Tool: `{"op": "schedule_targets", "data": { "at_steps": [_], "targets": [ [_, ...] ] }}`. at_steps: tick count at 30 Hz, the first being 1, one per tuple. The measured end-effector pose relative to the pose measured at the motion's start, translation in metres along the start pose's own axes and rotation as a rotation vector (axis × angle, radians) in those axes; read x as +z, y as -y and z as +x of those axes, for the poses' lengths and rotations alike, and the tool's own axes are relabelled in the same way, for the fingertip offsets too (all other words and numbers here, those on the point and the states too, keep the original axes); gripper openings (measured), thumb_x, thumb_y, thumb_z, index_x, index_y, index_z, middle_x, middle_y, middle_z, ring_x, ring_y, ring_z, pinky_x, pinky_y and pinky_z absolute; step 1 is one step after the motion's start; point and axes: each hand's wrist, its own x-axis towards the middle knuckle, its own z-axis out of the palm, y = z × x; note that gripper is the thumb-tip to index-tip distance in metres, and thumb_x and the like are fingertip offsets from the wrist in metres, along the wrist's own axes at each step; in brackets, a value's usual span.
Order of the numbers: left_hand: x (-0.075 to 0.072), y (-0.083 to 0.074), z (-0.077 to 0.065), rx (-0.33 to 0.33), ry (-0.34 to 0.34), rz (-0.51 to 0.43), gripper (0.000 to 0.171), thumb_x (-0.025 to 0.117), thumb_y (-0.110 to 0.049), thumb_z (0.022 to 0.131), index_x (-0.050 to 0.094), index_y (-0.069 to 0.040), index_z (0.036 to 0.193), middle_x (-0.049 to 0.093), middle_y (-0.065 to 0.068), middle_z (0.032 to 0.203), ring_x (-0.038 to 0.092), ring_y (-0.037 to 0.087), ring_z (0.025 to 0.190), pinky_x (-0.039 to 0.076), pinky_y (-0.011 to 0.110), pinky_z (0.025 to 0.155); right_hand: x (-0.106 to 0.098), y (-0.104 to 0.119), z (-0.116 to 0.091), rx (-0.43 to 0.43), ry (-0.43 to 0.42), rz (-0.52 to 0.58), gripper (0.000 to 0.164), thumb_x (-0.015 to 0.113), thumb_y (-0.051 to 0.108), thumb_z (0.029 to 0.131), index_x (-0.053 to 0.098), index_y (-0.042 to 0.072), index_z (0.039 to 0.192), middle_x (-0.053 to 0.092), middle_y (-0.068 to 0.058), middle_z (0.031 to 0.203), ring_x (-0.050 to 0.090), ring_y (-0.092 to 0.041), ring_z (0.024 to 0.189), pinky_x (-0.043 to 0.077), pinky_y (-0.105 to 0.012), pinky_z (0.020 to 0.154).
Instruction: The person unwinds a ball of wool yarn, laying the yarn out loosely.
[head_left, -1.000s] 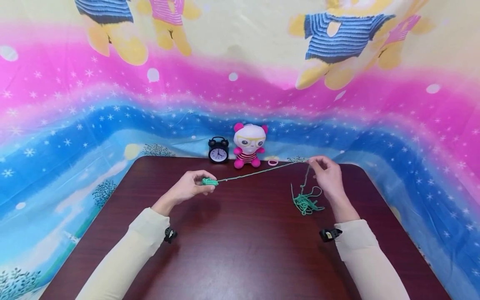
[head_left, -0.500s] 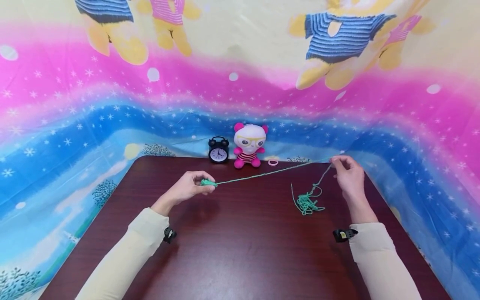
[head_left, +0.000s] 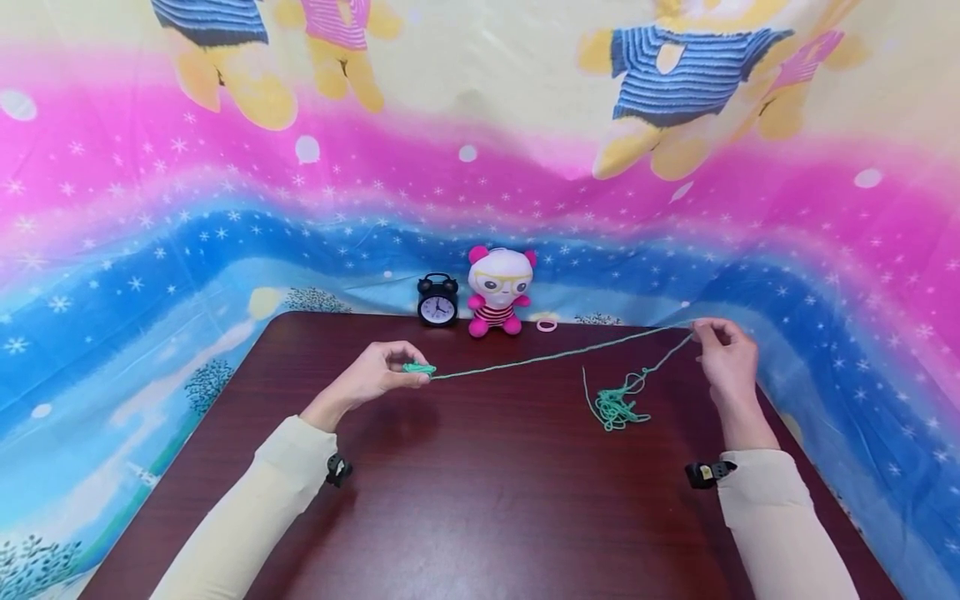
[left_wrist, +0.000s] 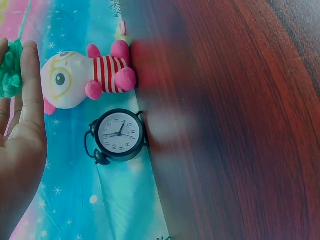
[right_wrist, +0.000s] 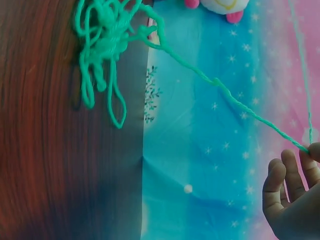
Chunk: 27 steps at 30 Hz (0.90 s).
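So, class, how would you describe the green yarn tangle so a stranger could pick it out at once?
On the dark brown table, look between the left hand and the right hand, closer to the right. The tangle lies there in loose, messy loops, unlike the compact green bundle pinched in the left hand.

A glossy, dark red-brown, wood-grained desk (head_left: 480, 492) carries, along its back edge, a round black alarm clock (head_left: 437, 304), a pink-and-white plush panda (head_left: 499, 292) just beside it and a small pale-pink ring (head_left: 547, 331); farther right lies a loose tangle of green yarn (head_left: 618, 406).
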Motion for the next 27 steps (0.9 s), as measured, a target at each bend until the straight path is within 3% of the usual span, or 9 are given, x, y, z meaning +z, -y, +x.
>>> {"op": "schedule_targets", "data": {
  "at_steps": [3,8,12,15,19,22,27],
  "targets": [
    [0.000,-0.001,-0.001,-0.001,-0.001,-0.003,0.031,0.080,-0.013,0.085,0.067,-0.001,0.110,0.070,0.009,0.101,0.073,0.032,0.093,0.061,0.033,0.081,-0.004,-0.003,0.003,0.006,-0.018,-0.007,0.019,0.062,0.029,0.099,0.070,0.013,0.106,0.067,0.018,0.084,0.057,-0.001,0.080,0.048,-0.014,0.055],
    [-0.001,-0.002,-0.001,-0.005,-0.010,0.019,0.038,0.078,-0.016,0.088,0.065,-0.001,0.120,0.072,0.011,0.105,0.074,0.023,0.091,0.061,0.042,0.083,-0.010,-0.008,0.005,0.017,-0.055,-0.018,0.015,0.062,0.026,0.098,0.070,0.013,0.102,0.063,0.018,0.079,0.055,-0.002,0.075,0.046,-0.014,0.052],
    [-0.002,-0.002,-0.001,-0.003,-0.042,0.068,0.031,0.075,-0.025,0.091,0.068,-0.010,0.118,0.075,0.008,0.101,0.071,0.017,0.087,0.060,0.040,0.080,-0.013,-0.013,0.005,-0.004,-0.027,-0.164,0.018,0.061,0.032,0.098,0.070,0.017,0.102,0.058,0.023,0.078,0.054,0.001,0.068,0.047,-0.014,0.054],
    [-0.001,-0.004,-0.001,0.007,-0.047,0.073,0.030,0.075,-0.027,0.091,0.069,-0.012,0.116,0.074,0.008,0.102,0.071,0.018,0.087,0.059,0.039,0.081,-0.017,-0.018,0.003,-0.026,0.061,-0.344,0.033,0.058,0.042,0.098,0.070,0.014,0.112,0.057,0.024,0.087,0.053,0.001,0.071,0.047,-0.018,0.061],
    [0.001,-0.007,-0.001,0.017,-0.014,0.032,0.035,0.077,-0.021,0.088,0.068,-0.011,0.121,0.072,0.012,0.111,0.073,0.018,0.094,0.060,0.040,0.088,-0.020,-0.024,0.001,-0.067,0.248,-0.531,0.052,0.052,0.051,0.099,0.067,0.008,0.124,0.065,-0.001,0.105,0.056,-0.010,0.080,0.047,-0.027,0.066],
    [0.002,-0.008,0.000,0.008,0.005,0.024,0.038,0.078,-0.018,0.087,0.069,-0.012,0.124,0.072,0.011,0.115,0.073,0.019,0.099,0.060,0.036,0.089,-0.020,-0.029,0.000,-0.083,0.382,-0.588,0.053,0.051,0.050,0.101,0.066,0.005,0.125,0.064,-0.022,0.118,0.060,-0.019,0.081,0.048,-0.030,0.065],
    [0.003,-0.008,0.000,0.001,0.004,0.040,0.032,0.078,-0.021,0.087,0.072,-0.013,0.117,0.075,0.007,0.106,0.072,0.029,0.101,0.059,0.041,0.090,-0.017,-0.034,-0.001,-0.067,0.521,-0.612,0.049,0.052,0.044,0.102,0.066,0.003,0.125,0.061,-0.025,0.129,0.061,-0.019,0.085,0.051,-0.031,0.068]
  ]
}}
